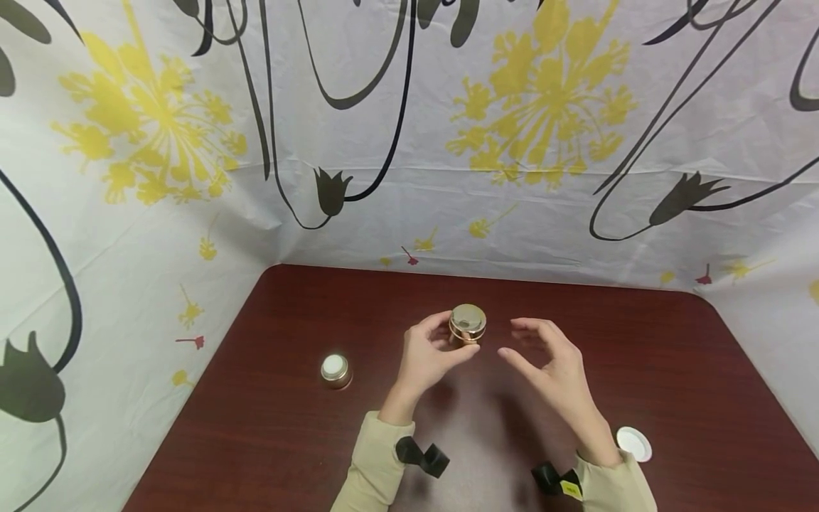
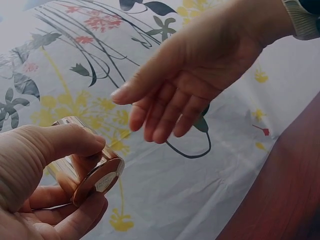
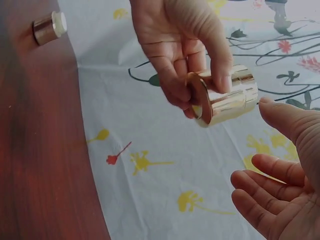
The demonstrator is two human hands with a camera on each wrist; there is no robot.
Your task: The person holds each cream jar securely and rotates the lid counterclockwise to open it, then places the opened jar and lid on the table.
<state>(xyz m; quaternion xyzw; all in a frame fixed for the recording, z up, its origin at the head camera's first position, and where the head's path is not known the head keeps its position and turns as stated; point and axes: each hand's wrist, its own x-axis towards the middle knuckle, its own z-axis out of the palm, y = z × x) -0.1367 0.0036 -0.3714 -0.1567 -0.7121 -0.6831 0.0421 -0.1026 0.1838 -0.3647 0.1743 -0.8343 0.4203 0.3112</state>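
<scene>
My left hand (image 1: 430, 353) pinches a shiny gold cosmetic jar (image 1: 468, 322) between thumb and fingers, holding it up over the table. Its gold lid faces up in the head view, and a pale label shows on its base (image 2: 106, 181) in the left wrist view. To the right of the jar, my right hand (image 1: 555, 368) is held in the air with fingers spread apart from the thumb and nothing between them. In the right wrist view its thumb tip (image 3: 266, 106) is close to the lid end of the jar.
A smaller gold jar with a white top (image 1: 335, 370) stands on the dark red table (image 1: 256, 441) at the left. A white round disc (image 1: 634, 444) lies at the right, beside the right sleeve. Flower-patterned cloth (image 1: 397, 142) hangs behind and around the table.
</scene>
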